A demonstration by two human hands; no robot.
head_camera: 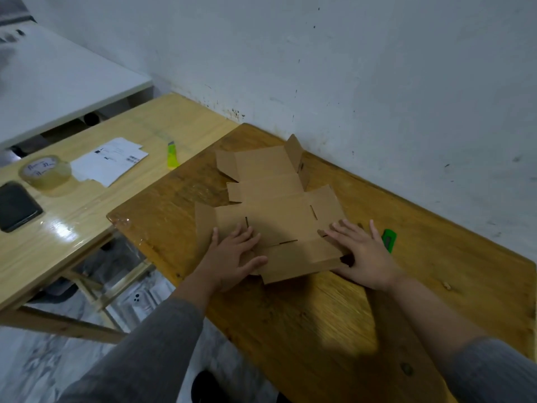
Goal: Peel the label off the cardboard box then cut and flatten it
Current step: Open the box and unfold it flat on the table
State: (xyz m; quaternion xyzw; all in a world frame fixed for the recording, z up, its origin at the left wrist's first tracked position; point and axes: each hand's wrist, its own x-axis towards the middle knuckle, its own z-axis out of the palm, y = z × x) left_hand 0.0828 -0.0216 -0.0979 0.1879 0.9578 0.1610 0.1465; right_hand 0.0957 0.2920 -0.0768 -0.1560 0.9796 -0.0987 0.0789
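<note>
- Cardboard box [273, 205], cut open and spread nearly flat on the dark wooden surface [334, 330], close to the wall; one far flap still tilted up at the wall side.
- Left hand [232, 257] pressed palm-down on the near left panel, fingers [242, 232] spread apart and flat, clamped on nothing.
- Right hand [363, 254] pressed palm-down on the near right edge, fingers [341, 228] likewise splayed, thumb at the cardboard's rim.
- Green cutter [388, 239] lying on the dark surface just beside the right hand, partly hidden by it.
- Peeled white label [109, 162] lying well apart on the lighter surface [58, 251] to the left; barcodes and small print visible, too small to read.
- Roll of clear tape [45, 171] touching the label's left edge, handwriting on its core, unreadable.
- Yellow-green cutter [173, 157] right of the label, near the join of both surfaces.
- Black phone [17, 206] face-up at the left edge.
- Grey sleeves on both forearms.
</note>
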